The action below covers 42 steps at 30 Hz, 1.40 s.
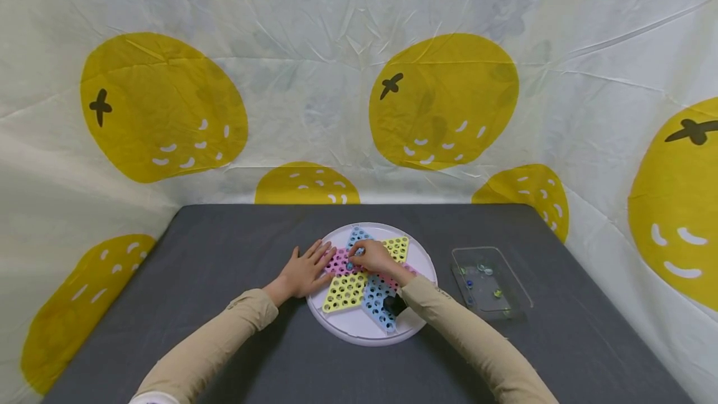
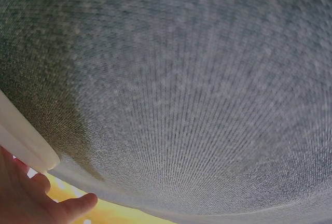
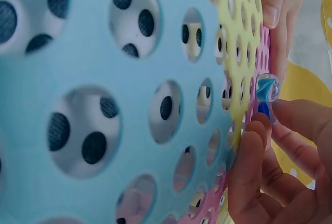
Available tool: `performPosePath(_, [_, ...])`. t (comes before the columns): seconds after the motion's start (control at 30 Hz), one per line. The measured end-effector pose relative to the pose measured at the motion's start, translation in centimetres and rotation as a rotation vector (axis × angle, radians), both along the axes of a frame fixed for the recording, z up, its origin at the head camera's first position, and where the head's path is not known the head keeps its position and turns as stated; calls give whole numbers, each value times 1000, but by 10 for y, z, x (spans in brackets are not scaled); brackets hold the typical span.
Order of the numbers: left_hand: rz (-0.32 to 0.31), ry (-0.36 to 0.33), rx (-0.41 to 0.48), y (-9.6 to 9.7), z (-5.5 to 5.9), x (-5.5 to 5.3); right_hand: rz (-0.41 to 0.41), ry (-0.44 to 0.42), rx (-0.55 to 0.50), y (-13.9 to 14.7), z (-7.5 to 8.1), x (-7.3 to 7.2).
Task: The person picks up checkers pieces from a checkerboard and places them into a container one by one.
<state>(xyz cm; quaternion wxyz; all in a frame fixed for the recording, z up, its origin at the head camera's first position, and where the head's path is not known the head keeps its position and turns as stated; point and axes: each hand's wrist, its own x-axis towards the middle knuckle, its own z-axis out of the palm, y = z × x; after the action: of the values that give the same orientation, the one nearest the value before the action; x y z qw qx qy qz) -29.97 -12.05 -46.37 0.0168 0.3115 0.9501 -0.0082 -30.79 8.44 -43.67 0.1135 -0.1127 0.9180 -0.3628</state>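
Note:
A round white Chinese checkers board [image 1: 350,323] lies on the table, with a pink, yellow and light-blue holed star on it. My left hand [image 1: 305,272] rests on the board's left side, fingers spread and straight, near the pink point. Over the middle of the star, my right hand [image 1: 374,257] has its thumb and fingers bent together. In the right wrist view, those fingers [image 3: 301,115] pinch a blue marble [image 3: 264,109], partly hidden by them. A clear marble with a teal swirl [image 3: 268,87] sits right beside it at the pink part.
A clear plastic tray [image 1: 518,279] stands right of the board, holding several glass marbles. The dark grey cloth [image 1: 241,341] covers the table. Behind it hangs a white curtain [image 1: 314,92] printed with yellow fruit.

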Motion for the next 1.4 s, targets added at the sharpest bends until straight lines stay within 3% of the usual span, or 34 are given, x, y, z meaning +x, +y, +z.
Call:
performPosePath(0.43, [8,7,-14,0,-1,-1,-39,-63,-62,-1,0,2])
performPosePath(0.93, [0,5,-10,-2,-2,-2,-82,-72,-64,2,7,5])
performPosePath(1.4, [-7,-1,17,-1,-1,-1,-24,-85,-70,18,19,17])
